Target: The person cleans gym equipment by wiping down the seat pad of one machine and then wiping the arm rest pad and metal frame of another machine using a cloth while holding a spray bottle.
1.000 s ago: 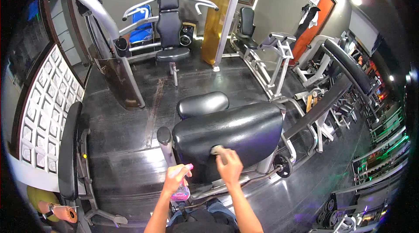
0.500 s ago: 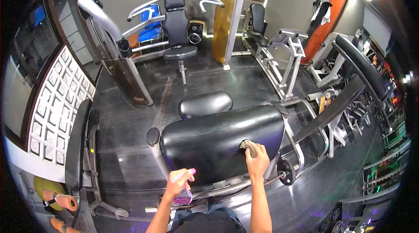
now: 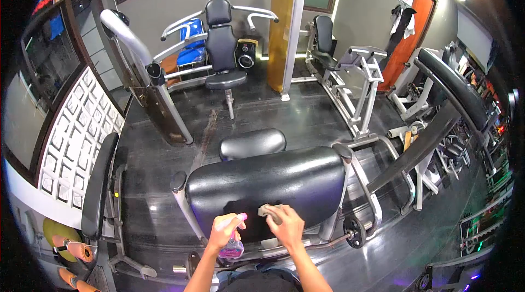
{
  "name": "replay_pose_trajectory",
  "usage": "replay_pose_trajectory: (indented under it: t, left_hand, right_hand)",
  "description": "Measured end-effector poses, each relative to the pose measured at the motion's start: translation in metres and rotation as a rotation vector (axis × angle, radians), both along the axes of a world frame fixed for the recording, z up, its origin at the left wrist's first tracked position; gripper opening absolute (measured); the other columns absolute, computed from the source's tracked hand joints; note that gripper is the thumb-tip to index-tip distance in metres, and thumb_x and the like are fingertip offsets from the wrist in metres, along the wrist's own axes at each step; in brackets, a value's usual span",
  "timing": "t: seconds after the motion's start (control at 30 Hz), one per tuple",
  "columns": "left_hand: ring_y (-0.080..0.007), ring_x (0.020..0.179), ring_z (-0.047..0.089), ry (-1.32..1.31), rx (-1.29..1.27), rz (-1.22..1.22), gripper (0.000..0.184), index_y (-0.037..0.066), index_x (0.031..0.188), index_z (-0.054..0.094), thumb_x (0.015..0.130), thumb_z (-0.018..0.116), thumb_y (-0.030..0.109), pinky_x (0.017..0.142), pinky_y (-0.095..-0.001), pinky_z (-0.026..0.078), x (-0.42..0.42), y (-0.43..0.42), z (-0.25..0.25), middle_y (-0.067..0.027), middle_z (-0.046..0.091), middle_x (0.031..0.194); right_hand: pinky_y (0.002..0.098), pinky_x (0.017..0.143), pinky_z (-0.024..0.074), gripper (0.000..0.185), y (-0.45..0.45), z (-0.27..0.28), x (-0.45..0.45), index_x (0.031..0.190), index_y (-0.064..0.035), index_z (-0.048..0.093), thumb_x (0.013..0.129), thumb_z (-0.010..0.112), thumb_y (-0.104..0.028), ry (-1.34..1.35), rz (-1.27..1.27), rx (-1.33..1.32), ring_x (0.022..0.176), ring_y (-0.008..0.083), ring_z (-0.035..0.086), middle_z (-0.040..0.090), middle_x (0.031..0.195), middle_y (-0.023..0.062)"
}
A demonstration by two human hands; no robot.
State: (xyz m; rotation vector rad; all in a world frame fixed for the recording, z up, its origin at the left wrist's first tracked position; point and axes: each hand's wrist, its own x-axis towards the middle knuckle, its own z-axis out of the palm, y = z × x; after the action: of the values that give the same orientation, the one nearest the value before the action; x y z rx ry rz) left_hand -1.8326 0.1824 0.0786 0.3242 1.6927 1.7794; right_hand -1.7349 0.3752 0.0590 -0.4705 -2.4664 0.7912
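One trigger spray bottle (image 3: pixel 232 249) was gripped in the left hand (image 3: pixel 222 232) near the preacher-curl pad (image 3: pixel 279 177), against whose face the right hand (image 3: pixel 286 227) pinched a cloth (image 3: pixel 264 210); wiping looked incomplete, finished areas indistinguishable.

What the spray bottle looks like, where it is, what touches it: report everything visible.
The spray bottle has a bright pink nozzle and a see-through, plastic-looking body with pink and purple tones, whether label or liquid is unclear. The left hand grips it around the top, hiding most of the spray head. It is roughly upright, nozzle toward the picture's right side, by the near edge of the large black pad.
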Motion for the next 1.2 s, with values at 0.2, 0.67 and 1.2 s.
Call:
replay_pose_trajectory:
  t: [0.2, 0.67, 1.2]
  left_hand:
    - [-0.0139, 0.046, 0.059, -0.008, 0.003, 0.030, 0.033, -0.002, 0.078, 0.067, 0.095, 0.062, 0.026, 0.046, -0.0266, 0.048, 0.006, 0.020, 0.002, -0.0089, 0.065, 0.070]
    - [-0.0143, 0.046, 0.059, -0.047, -0.023, 0.033, 0.032, -0.002, 0.077, 0.066, 0.095, 0.062, 0.024, 0.046, -0.0265, 0.048, 0.014, 0.056, -0.008, -0.0089, 0.065, 0.069]
    - [-0.0128, 0.046, 0.058, -0.043, -0.046, -0.036, 0.032, -0.001, 0.074, 0.066, 0.094, 0.063, 0.023, 0.046, -0.0265, 0.047, 0.016, 0.093, -0.007, -0.0074, 0.064, 0.067]
  right_hand:
    - [0.0353, 0.080, 0.0530, 0.027, 0.079, 0.003, 0.020, 0.104, -0.0182, 0.074, 0.077, 0.074, -0.015, 0.087, -0.298, -0.039, 0.090, 0.0241, 0.067, 0.068, 0.097, 0.0050]
    - [0.0348, 0.073, 0.0554, 0.032, 0.033, -0.004, 0.006, 0.110, -0.0247, 0.070, 0.079, 0.073, -0.022, 0.015, 0.118, -0.008, 0.088, 0.0215, 0.066, 0.067, 0.102, -0.0008]
    - [0.0369, 0.077, 0.0539, 0.029, 0.104, -0.004, 0.006, 0.106, -0.0147, 0.073, 0.077, 0.073, -0.012, 0.203, -0.256, -0.147, 0.088, 0.0275, 0.067, 0.068, 0.096, 0.0085]
